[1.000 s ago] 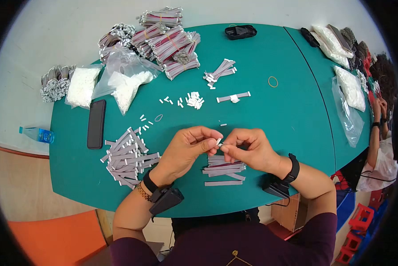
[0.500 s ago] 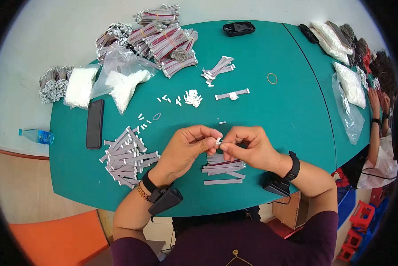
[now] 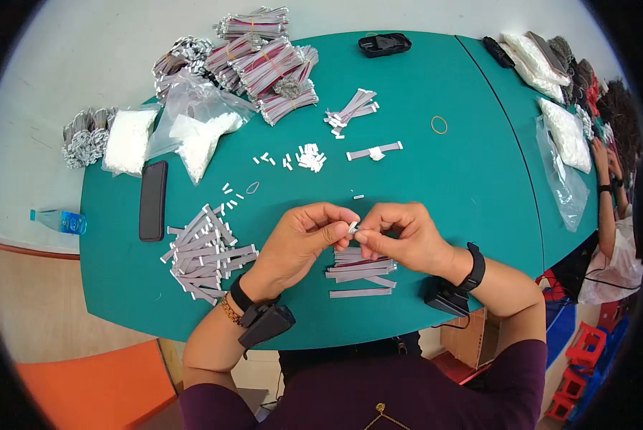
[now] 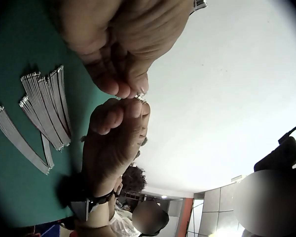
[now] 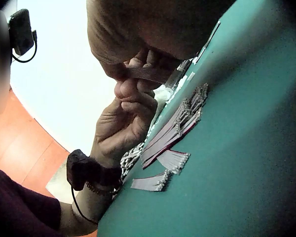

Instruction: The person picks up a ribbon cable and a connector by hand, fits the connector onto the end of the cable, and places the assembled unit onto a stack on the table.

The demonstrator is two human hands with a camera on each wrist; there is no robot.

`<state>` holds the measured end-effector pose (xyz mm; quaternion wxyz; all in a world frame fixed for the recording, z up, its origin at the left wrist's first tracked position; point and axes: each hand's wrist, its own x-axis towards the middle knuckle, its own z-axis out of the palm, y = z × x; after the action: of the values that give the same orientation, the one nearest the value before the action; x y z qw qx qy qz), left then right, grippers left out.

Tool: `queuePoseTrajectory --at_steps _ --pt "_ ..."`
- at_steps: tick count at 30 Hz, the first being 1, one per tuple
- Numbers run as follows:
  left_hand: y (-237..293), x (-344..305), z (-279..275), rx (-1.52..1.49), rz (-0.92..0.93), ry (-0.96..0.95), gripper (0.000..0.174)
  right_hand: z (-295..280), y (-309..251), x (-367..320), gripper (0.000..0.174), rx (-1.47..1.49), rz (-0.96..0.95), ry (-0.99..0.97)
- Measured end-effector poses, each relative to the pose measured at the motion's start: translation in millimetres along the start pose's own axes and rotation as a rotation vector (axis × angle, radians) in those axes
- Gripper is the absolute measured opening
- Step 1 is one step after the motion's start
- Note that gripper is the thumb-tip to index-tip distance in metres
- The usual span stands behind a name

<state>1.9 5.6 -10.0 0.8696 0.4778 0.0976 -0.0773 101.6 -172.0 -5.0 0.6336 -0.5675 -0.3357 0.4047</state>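
Hardly anything has shifted since a second ago: both hands stay together at the same spot, while the objects on the table [image 3: 472,193] appear slightly higher and further left in the head view. The left hand [image 3: 300,240] has a narrow grip, thumb and forefinger pinching a small white connector [image 3: 353,227]. The right hand [image 3: 407,238] meets it at 3 o'clock, its grip closed on a grey ribbon cable [image 5: 148,74]; whether cable and connector are joined I cannot tell.

From the meeting fingertips, a stack of ribbon cables [image 3: 361,274] lies at 6 o'clock, just beside the hands. A lone white piece [image 3: 358,196] lies at 12 o'clock. Further out, a heap of white-ended cables [image 3: 203,251] spreads between 8 and 9, and a pile of white pieces [image 3: 310,158] lies at 11. A black phone [image 3: 153,201] lies at 9, a rubber band [image 3: 439,118] at 1, and banded cable bundles [image 3: 267,68] well apart at 11.
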Motion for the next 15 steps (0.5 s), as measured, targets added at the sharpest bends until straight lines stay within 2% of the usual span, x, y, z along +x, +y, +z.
queuePoseTrajectory --at_steps 15 --pt "-1.3 -0.3 -0.1 -0.037 -0.004 -0.009 0.016 0.0 1.4 -0.2 0.01 -0.016 -0.006 0.02"
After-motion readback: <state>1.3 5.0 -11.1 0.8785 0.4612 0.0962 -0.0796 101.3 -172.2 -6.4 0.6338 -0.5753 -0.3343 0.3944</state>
